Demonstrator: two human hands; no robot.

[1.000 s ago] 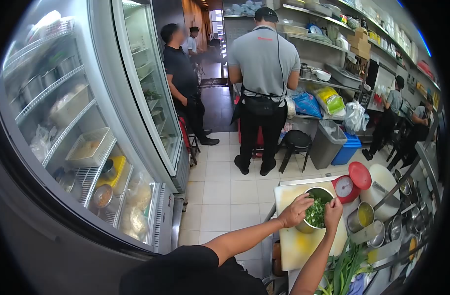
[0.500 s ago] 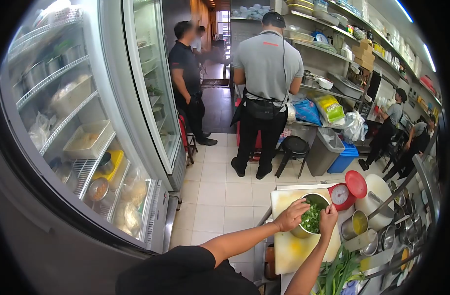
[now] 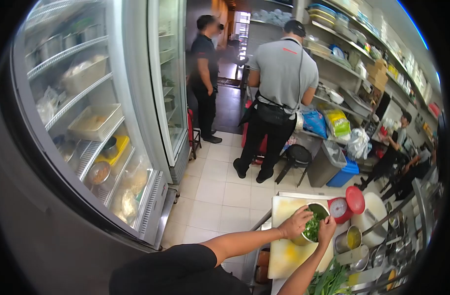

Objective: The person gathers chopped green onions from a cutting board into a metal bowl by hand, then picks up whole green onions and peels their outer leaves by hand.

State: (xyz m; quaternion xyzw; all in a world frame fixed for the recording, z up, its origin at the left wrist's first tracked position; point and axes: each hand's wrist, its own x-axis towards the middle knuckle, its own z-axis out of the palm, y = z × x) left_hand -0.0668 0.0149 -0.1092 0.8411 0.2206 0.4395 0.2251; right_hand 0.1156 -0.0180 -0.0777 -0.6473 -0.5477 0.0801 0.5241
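A steel bowl (image 3: 319, 208) of chopped green herbs (image 3: 312, 228) stands on a pale cutting board (image 3: 284, 253) at the lower right. My left hand (image 3: 295, 223) rests on the bowl's near rim with fingers curled into the greens. My right hand (image 3: 327, 229) reaches into the bowl from the other side, fingers in the herbs. A bunch of long green stalks (image 3: 330, 281) lies below my right forearm.
A red kitchen scale (image 3: 344, 205) and several steel pots (image 3: 350, 239) crowd the counter beside the bowl. A glass-door fridge (image 3: 97, 123) fills the left. A person in a grey shirt (image 3: 279, 93) and another in black (image 3: 205, 73) stand in the aisle, near a stool (image 3: 294, 155) and bins (image 3: 328, 162).
The view has swung left and down, so the bowl sits lower right in frame. Both hands stay in the bowl of greens. The people in the aisle hold their places.
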